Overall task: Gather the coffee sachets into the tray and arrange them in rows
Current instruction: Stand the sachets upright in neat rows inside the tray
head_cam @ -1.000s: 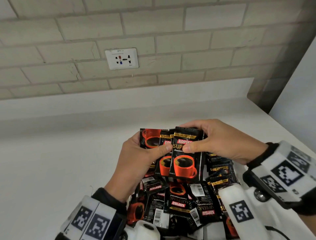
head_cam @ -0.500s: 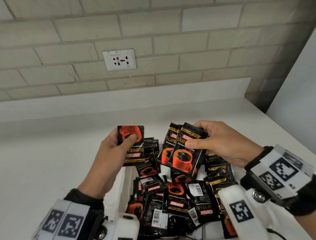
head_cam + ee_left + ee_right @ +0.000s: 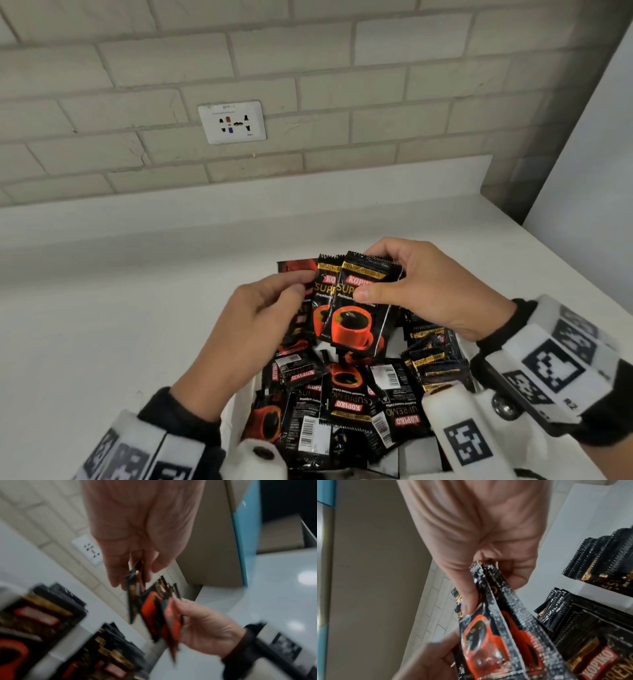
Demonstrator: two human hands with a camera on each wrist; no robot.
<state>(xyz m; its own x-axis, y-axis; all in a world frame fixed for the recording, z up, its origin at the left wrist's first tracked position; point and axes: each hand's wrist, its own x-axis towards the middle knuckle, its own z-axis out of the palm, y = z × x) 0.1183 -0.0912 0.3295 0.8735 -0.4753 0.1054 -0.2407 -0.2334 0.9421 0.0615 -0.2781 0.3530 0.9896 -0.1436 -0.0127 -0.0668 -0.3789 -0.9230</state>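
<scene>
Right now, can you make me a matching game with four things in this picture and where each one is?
Things:
1. white wall socket
2. fanned black and red coffee sachets
3. loose heap of black coffee sachets
4. neat upright rows of black sachets

Places:
A. lying jumbled inside the white tray
B. pinched in the right hand
C. on the brick wall
D. standing on the tray's right side

Pairs: 1-C, 2-B, 3-A, 4-D
</scene>
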